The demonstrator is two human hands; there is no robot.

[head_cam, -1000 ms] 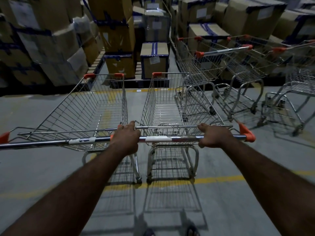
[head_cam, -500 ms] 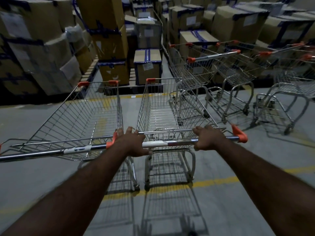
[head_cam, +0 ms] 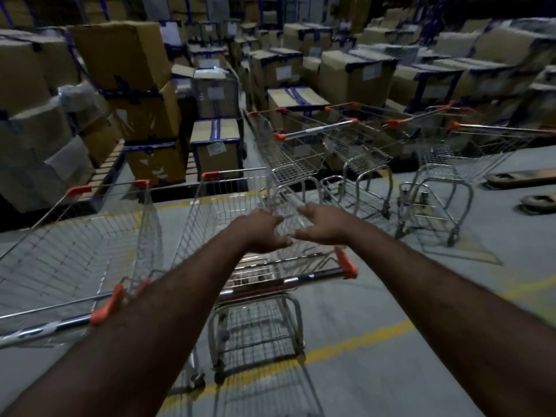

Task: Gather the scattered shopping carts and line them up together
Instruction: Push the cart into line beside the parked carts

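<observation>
Left hand (head_cam: pixel 264 228): reaching forward above the basket of the nearest shopping cart, fingers loosely bent and apart, gripping nothing, palm facing toward the other hand.
Right hand (head_cam: pixel 323 224): reaching out level with the left hand, fingers relaxed and spread, holding nothing.
Between the hands: the two are hovering close together without touching; motion blur is hiding the fingertips.
Nearest shopping cart (head_cam: pixel 207 224): standing straight ahead under both forearms, its empty wire basket pointing away from the person.
Handle bar (head_cam: pixel 307 277): lying below the hands and closer to the person, with neither hand touching it; an orange cap (head_cam: pixel 346 263) is showing at its right end.
Left shopping cart (head_cam: pixel 75 254): standing just beside the nearest one and parallel to it, also empty, with the left forearm crossing over the orange end of its handle.
Three further shopping carts (head_cam: pixel 361 152): standing ahead and to the right in a loose row, turned at an angle to the near pair. The closest is sitting near the front right corner of the nearest cart; whether they are touching cannot be told.
Floor (head_cam: pixel 406 371): grey concrete, with a yellow line (head_cam: pixel 346 350) running under the rear wheels of the two near carts.
Cardboard boxes (head_cam: pixel 120 52): stacked in tall rows behind all the carts, bound with blue tape, some sitting on a pallet (head_cam: pixel 108 164).
</observation>
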